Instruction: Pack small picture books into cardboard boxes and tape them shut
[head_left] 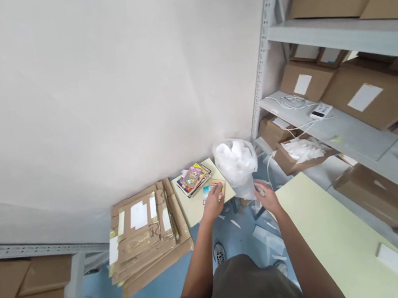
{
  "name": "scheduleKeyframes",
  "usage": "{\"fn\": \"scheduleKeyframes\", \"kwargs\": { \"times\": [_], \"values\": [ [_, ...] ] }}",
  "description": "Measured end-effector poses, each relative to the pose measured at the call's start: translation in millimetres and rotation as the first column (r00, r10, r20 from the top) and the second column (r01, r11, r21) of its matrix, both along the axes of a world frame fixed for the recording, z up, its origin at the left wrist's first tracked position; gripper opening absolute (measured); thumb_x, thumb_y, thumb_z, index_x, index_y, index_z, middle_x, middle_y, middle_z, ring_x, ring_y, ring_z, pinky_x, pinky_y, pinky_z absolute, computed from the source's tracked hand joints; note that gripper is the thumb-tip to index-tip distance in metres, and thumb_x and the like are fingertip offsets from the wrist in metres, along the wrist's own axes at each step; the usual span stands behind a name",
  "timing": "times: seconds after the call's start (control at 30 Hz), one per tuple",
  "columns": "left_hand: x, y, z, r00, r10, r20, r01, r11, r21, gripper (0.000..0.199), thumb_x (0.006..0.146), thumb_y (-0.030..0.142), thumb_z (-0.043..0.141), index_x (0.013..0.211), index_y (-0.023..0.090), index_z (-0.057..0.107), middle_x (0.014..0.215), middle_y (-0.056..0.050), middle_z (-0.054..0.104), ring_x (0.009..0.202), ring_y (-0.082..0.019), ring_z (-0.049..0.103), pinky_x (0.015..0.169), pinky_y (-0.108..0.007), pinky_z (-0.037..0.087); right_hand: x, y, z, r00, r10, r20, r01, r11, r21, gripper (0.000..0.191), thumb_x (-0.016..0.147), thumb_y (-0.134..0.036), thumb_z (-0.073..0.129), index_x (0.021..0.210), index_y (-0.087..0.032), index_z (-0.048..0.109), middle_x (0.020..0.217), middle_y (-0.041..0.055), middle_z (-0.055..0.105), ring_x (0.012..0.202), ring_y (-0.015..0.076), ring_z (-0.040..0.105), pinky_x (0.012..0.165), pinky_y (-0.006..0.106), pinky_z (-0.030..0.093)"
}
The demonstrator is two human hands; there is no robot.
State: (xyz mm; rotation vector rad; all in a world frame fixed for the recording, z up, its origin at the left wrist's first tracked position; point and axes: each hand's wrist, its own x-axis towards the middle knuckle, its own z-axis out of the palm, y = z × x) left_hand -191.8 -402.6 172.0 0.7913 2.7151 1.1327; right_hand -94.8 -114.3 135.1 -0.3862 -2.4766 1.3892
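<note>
My left hand (pixel 213 204) is at the near edge of a thin, colourful booklet (pixel 206 192), with its fingers closed over the cover. The booklet lies on a small pale-yellow table (pixel 191 212). Behind it sits a stack of bright comic-style booklets (pixel 193 177), a pink one uppermost. To the right, my right hand (pixel 267 197) has its fingers bent at the lower part of a translucent plastic bag (pixel 244 189). White, crumpled material (pixel 235 158) bulges from the bag. My fingertips and the film blend together there.
Flattened cardboard boxes (pixel 143 239) are piled to the left. A larger pale-yellow table (pixel 324 235) stands at the right, below metal shelves (pixel 355 125) with cartons and a white device (pixel 321 111). Scraps (pixel 270 241) litter the blue floor. A white wall (pixel 116 91) rises ahead.
</note>
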Motion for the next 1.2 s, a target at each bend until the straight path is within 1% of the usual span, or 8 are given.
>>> {"fn": "scheduleKeyframes", "kwargs": {
  "times": [0.2, 0.4, 0.67, 0.83, 0.93, 1.07, 1.13, 1.2],
  "values": [
    [-67.5, -100.7, -38.4, 0.993, 0.082, 0.091, -0.087, 0.995, 0.056, 0.057, 0.095, 0.024, 0.058, 0.152, 0.020, 0.055, 0.158, -0.015, 0.055, 0.150, -0.030, 0.047, 0.126, -0.052, 0.038, -73.4, -101.7, -21.2, 0.996, 0.042, 0.077, -0.050, 0.993, 0.104, 0.057, 0.091, -0.045, 0.058, 0.140, -0.018, 0.069, 0.151, 0.0160, 0.063, 0.144, 0.0328, 0.056, 0.124, 0.052, 0.041],
    [-119.6, -158.2, -61.7, 0.970, 0.167, 0.176, -0.185, 0.979, 0.089, 0.054, 0.095, 0.026, 0.059, 0.148, 0.019, 0.060, 0.153, -0.016, 0.060, 0.147, -0.032, 0.051, 0.125, -0.052, 0.038, -143.8, -166.2, -25.7, 0.984, 0.115, 0.134, -0.131, 0.984, 0.123, 0.060, 0.095, -0.042, 0.054, 0.149, -0.017, 0.062, 0.159, 0.0145, 0.056, 0.150, 0.0296, 0.050, 0.128, 0.050, 0.036],
    [-182.6, -160.2, -89.3, 0.953, 0.177, 0.245, -0.209, 0.972, 0.108, 0.053, 0.094, 0.023, 0.056, 0.147, 0.018, 0.060, 0.149, -0.015, 0.064, 0.141, -0.030, 0.055, 0.122, -0.048, 0.040, -217.4, -225.0, -56.4, 0.922, 0.282, 0.266, -0.312, 0.947, 0.079, 0.059, 0.090, -0.028, 0.060, 0.148, -0.020, 0.063, 0.159, 0.0126, 0.056, 0.152, 0.0295, 0.047, 0.128, 0.047, 0.036],
    [-209.1, -157.0, -102.8, 0.908, 0.272, 0.320, -0.279, 0.960, -0.023, 0.052, 0.087, 0.014, 0.058, 0.138, 0.017, 0.066, 0.138, -0.015, 0.069, 0.130, -0.029, 0.062, 0.116, -0.045, 0.046, -246.9, -260.9, -74.5, 0.851, 0.369, 0.374, -0.431, 0.897, 0.095, 0.062, 0.089, -0.018, 0.060, 0.151, -0.013, 0.058, 0.161, 0.0162, 0.053, 0.156, 0.0334, 0.038, 0.129, 0.049, 0.031],
    [-220.1, -166.6, -112.3, 0.905, 0.324, 0.278, -0.303, 0.946, -0.115, 0.045, 0.087, 0.014, 0.057, 0.130, 0.018, 0.069, 0.131, -0.015, 0.072, 0.123, -0.028, 0.065, 0.112, -0.044, 0.048, -261.3, -279.3, -79.9, 0.777, 0.382, 0.501, -0.523, 0.834, 0.174, 0.068, 0.090, -0.013, 0.057, 0.158, -0.010, 0.049, 0.171, 0.0191, 0.038, 0.161, 0.0373, 0.027, 0.128, 0.054, 0.028],
    [-230.1, -183.6, -120.9, 0.864, 0.441, 0.242, -0.401, 0.894, -0.199, 0.039, 0.088, 0.021, 0.062, 0.125, 0.014, 0.070, 0.119, -0.017, 0.076, 0.113, -0.027, 0.069, 0.102, -0.038, 0.051, -279.0, -295.6, -80.8, 0.664, 0.440, 0.604, -0.690, 0.672, 0.269, 0.076, 0.088, -0.008, 0.056, 0.162, -0.019, 0.044, 0.175, 0.0145, 0.029, 0.165, 0.0373, 0.014, 0.128, 0.063, 0.018],
    [-233.0, -189.7, -120.8, 0.818, 0.512, 0.261, -0.461, 0.856, -0.233, 0.033, 0.088, 0.024, 0.065, 0.118, 0.013, 0.073, 0.110, -0.017, 0.077, 0.108, -0.027, 0.071, 0.095, -0.036, 0.052, -285.4, -298.5, -80.4, 0.651, 0.461, 0.603, -0.709, 0.652, 0.267, 0.075, 0.087, -0.007, 0.058, 0.160, -0.021, 0.048, 0.175, 0.0130, 0.031, 0.164, 0.0379, 0.014, 0.127, 0.065, 0.017],
    [-234.6, -193.2, -117.5, 0.760, 0.569, 0.313, -0.508, 0.821, -0.259, 0.027, 0.086, 0.023, 0.066, 0.110, 0.014, 0.075, 0.104, -0.016, 0.078, 0.102, -0.027, 0.072, 0.089, -0.035, 0.052, -289.0, -297.6, -80.1, 0.670, 0.468, 0.576, -0.687, 0.685, 0.241, 0.070, 0.085, -0.007, 0.060, 0.154, -0.021, 0.056, 0.173, 0.0119, 0.036, 0.162, 0.0391, 0.019, 0.127, 0.065, 0.017]
  ]
}}
